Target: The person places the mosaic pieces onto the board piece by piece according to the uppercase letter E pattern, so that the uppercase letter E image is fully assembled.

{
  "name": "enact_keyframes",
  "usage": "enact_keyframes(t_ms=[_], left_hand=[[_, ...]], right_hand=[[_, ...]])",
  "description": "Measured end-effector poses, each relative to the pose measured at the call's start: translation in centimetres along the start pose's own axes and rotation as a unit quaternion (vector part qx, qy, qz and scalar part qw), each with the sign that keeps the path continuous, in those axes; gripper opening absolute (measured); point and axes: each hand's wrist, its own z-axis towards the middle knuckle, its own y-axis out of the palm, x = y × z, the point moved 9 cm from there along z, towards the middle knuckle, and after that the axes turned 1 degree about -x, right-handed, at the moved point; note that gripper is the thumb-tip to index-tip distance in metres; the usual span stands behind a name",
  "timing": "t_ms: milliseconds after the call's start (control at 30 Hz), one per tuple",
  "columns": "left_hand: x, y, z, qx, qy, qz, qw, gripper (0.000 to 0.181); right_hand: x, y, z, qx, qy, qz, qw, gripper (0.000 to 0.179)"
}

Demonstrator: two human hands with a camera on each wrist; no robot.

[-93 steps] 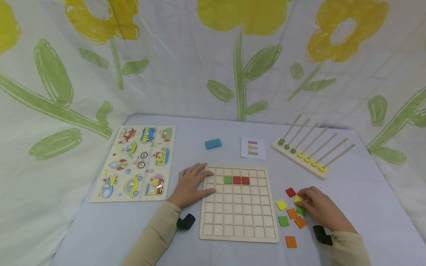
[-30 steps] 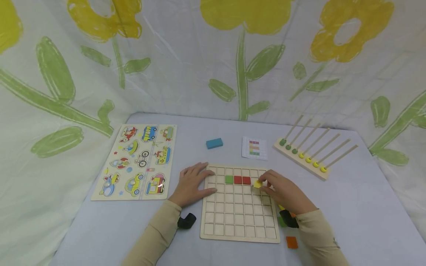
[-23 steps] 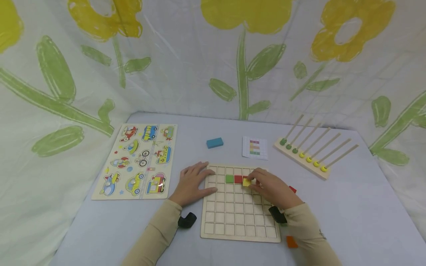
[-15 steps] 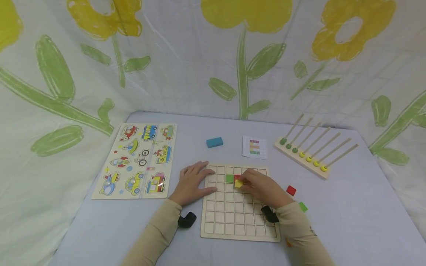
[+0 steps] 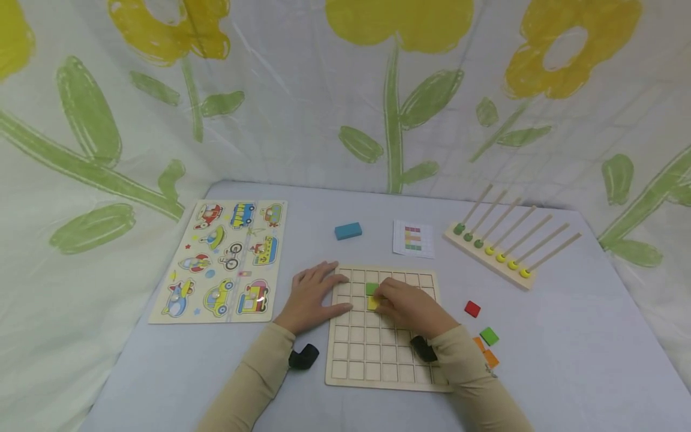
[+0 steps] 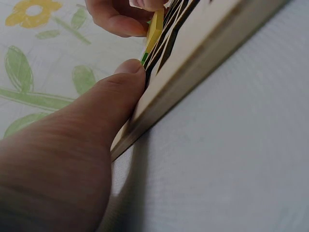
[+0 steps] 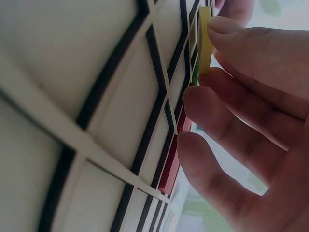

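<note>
A square wooden grid board (image 5: pixel 356 336) lies on the table. My left hand (image 5: pixel 310 300) rests on its left edge, fingers spread and thumb on the rim. With thumb and fingers my right hand (image 5: pixel 407 306) pinches a yellow square tile (image 5: pixel 372 303), just below a green tile (image 5: pixel 372 289) set in the board's second row. The right wrist view shows the yellow tile (image 7: pixel 205 41) slightly tilted against the grid, and red tiles (image 7: pixel 169 164) past the fingers. In the head view my right hand hides those red tiles.
Right of the board lie loose tiles: a red tile (image 5: pixel 472 309), a green tile (image 5: pixel 489 336) and orange tiles (image 5: pixel 490 359), partly under my sleeve. Behind are a blue block (image 5: pixel 348 231), a pattern card (image 5: pixel 412 239) and a bead stand (image 5: pixel 491 255). A vehicle puzzle (image 5: pixel 216 264) lies left.
My right hand picked the yellow tile from the loose pile and carried it left across the board, past the red tiles, to below the green one. My left hand stayed in place.
</note>
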Motion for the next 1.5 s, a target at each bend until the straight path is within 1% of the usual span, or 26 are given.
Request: enact_keyframes(t_ms=[133,400,600,933,1100,1200,1333,1500], left_hand=[[0.1,0.0,0.0,0.002,0.002,0.000,1.0000,0.059],[0.2,-0.2,0.0,0.007,0.003,-0.001,1.0000,0.058],[0.1,-0.1,0.0,0.003,-0.001,0.002,1.0000,0.057],[0.3,-0.2,-0.1,0.006,0.003,-0.002,1.0000,0.058],[0.3,-0.2,0.0,0.010,0.006,0.000,0.9999,0.058],[0.4,-0.3,0.0,0.012,0.008,0.002,0.9999,0.058],[0.4,-0.3,0.0,0.017,0.013,0.005,0.9998,0.057],[0.5,-0.4,-0.1,0.020,0.017,0.005,0.9996,0.057]], right_hand=[[-0.3,0.0,0.1,0.008,-0.009,-0.013,0.9998,0.018],[-0.1,0.5,0.3,0.002,-0.008,-0.036,0.9993,0.017],[-0.6,0.2,0.2,0.009,-0.015,-0.038,0.9991,0.018],[-0.3,0.4,0.2,0.001,-0.003,-0.043,0.9991,0.017],[0.1,-0.4,-0.4,0.009,-0.002,-0.048,0.9988,0.018],[0.9,-1.2,-1.2,0.016,0.017,-0.056,0.9981,0.018],[2.6,-2.4,-3.0,0.009,0.062,-0.057,0.9964,0.022],[5.8,-3.3,-5.7,-0.008,0.131,-0.046,0.9903,0.025]])
